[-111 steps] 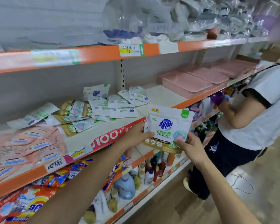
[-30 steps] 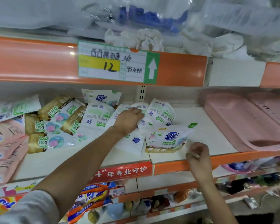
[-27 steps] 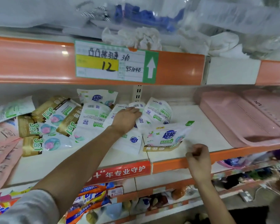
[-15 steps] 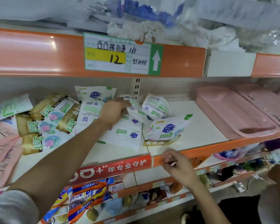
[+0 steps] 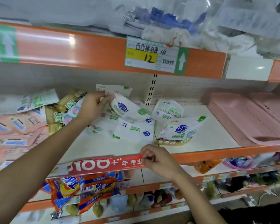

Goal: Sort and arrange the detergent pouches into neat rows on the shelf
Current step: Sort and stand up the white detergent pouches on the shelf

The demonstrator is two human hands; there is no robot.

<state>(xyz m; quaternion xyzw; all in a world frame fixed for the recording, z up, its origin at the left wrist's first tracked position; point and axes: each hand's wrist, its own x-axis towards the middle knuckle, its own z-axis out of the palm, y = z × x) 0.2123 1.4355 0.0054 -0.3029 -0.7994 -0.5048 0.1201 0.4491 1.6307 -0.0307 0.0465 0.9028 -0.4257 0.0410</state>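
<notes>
Up at the back of the shelf [image 5: 208,136], the left hand [image 5: 94,105] pinches the top edge of a white pouch [image 5: 124,108], fingers curled round it. The pouch hangs tilted, its long axis running down and to the right from the fingers, above a loose heap of white pouches [image 5: 134,131] lying flat and crossed. Just right of the heap is a standing pouch [image 5: 179,131], face out; the bare shelf beside it looks the likely spot for a row, so the held one would need to travel right and turn upright. The right hand [image 5: 155,160], lower and nearer that spot, is curled on the red strip [image 5: 103,164] along the shelf's front edge, seemingly pinching its end, with no pouch in it. Gold pouches [image 5: 66,107] and pink pouches [image 5: 14,130] lie jumbled further left, and pink trays [image 5: 249,118] sit at the right.
</notes>
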